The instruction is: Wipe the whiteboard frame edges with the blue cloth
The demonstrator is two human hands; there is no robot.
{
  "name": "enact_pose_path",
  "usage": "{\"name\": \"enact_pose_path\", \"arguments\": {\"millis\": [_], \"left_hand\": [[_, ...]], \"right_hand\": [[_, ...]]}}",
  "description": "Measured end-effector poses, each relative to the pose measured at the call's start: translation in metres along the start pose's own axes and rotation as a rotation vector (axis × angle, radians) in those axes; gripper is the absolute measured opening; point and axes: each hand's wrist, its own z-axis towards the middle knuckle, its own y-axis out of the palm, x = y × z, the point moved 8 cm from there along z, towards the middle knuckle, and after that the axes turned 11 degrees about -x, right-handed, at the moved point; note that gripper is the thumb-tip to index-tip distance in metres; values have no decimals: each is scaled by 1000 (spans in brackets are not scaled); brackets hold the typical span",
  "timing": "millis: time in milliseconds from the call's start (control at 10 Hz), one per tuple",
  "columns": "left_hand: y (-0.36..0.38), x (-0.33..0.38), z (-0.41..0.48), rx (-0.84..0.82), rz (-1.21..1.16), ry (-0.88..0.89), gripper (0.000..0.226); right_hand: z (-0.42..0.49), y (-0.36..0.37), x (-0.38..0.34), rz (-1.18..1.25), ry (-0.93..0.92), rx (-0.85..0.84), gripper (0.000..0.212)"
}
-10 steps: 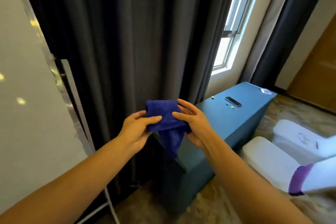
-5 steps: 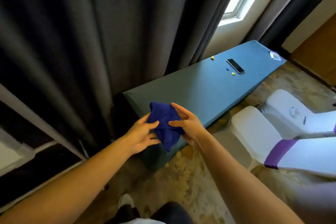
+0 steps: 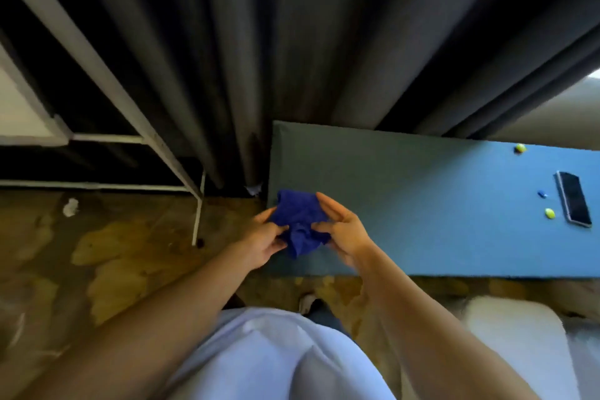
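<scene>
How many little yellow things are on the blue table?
2. One little yellow thing lies near the table's far edge by the curtain; the other lies nearer, just left of the phone. None seems hidden, though the table runs out of view.

No readable text, label, brand, number or sign anywhere. Phone (image 3: pixel 574 199) on the blue table (image 3: pixel 422 204) dark-screened, nothing legible on it. Small pieces beside the phone too blurred to show any marking.
</scene>
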Motion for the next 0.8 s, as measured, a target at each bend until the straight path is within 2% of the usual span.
{"name": "enact_pose_path", "arguments": {"millis": [100,200,300,400,500,600,700,800], "left_hand": [[9,-36,-9,104,-128,66,68],[8,-68,-19,156,-83,138,86],[14,-82,-25,185,331,179,78],[20,-90,-28,310,957,125,57],[21,-113,-23,322,1351,-99,65],[23,-117,-23,249,1453,-294,74],[34,-100,-28,172,1558,-272,66],[35,-63,-41,123,1609,-205,59]], "right_hand": [[-3,-20,10,-115,81,-116,61],[-11,-34,27,-303,63,-243,60],[-14,-36,42,-766,28,-362,56],[-15,-43,58,-1232,6,-363,59],[-19,-56,83,-1601,177,-433,77],[-21,-56,83,-1716,270,-497,84],[-21,-52,71,-1786,339,-535,74],[-23,-26,31,-1835,292,-519,54]]}}
